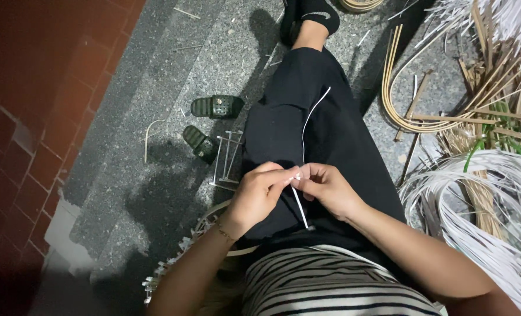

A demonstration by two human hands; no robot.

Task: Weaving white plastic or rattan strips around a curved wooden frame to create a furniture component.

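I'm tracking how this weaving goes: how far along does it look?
Done: a partly woven frame with upright stakes sits by the left knee, unfinished. In hand: left hand and right hand pinch one thin white strip over the lap. Left: large coils of white strips and cane bundles lie unused on the floor.

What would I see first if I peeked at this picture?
Two hands in the middle: the left hand and right hand pinch a thin white strip over a lap in black trousers. On the right lies a big coil of white strips. Two green sandals sit on the grey floor at left.
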